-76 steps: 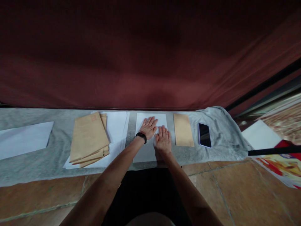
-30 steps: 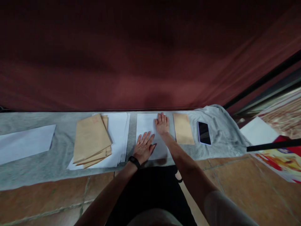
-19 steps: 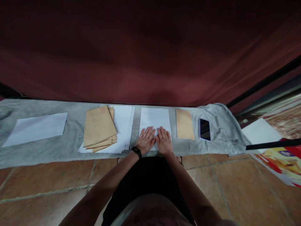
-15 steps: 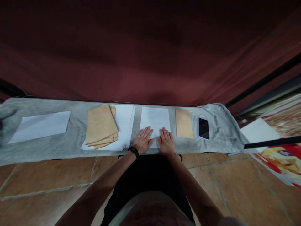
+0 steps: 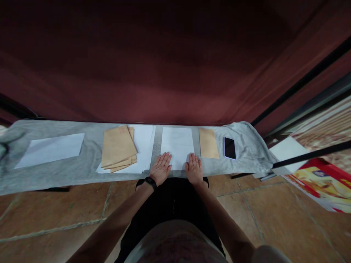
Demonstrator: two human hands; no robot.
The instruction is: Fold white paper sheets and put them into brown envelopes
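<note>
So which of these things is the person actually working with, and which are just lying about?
Likely part of the job:
middle white sheet, left hand and right hand at its near corners
brown envelope pile
white paper stack
single brown envelope
far-left white sheet

Apparently just lying about:
phone
red-and-yellow package

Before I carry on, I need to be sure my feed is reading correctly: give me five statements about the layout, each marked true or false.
1. The left hand wears a black wristband. True.
2. The phone lies right of the single brown envelope. True.
3. The wearer's fingers are curled into fists. False: the left hand and right hand are open, at the near corners of the white sheet.
4. The stack of brown envelopes lies partly over white papers. True.
5. The phone's screen is lit. False: it is dark.
</note>
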